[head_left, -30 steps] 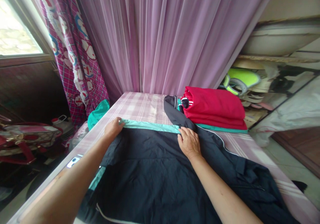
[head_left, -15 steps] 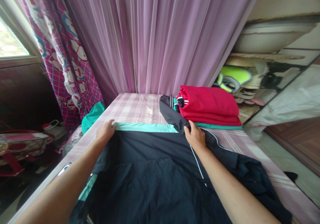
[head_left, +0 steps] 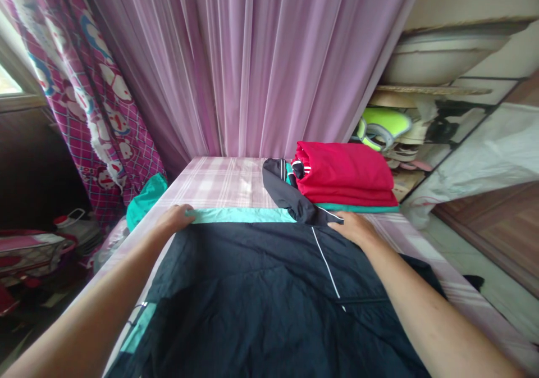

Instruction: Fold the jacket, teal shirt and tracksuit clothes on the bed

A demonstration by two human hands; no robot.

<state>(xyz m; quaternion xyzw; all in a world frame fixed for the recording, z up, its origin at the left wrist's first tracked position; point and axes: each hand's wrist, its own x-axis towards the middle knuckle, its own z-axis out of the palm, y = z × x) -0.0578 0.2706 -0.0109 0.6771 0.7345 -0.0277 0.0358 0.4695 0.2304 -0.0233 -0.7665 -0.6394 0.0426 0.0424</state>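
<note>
A black jacket (head_left: 252,288) with white piping and a mint-green band along its far edge lies spread over the bed-like surface in front of me. At the band's left end, my left hand (head_left: 179,218) is closed on the edge of the jacket. My right hand (head_left: 353,227) pinches the jacket's far right edge, where a white-piped strip of fabric shows at the fingertips. Between the hands, a dark sleeve (head_left: 282,190) with white stripes is folded over and points away, its end near a folded red stack.
Folded red clothes (head_left: 345,173) lie on a green piece at the far right of the checked sheet (head_left: 227,181). Purple curtains (head_left: 236,63) hang behind. A teal cloth (head_left: 145,201) hangs at the left edge. On the right stands a shelf with a neon-yellow visor (head_left: 385,124).
My right hand has moved rightward from the sleeve to the jacket's far right edge, drawing the right side inward. The left hand keeps its hold, and the view has shifted slightly.
</note>
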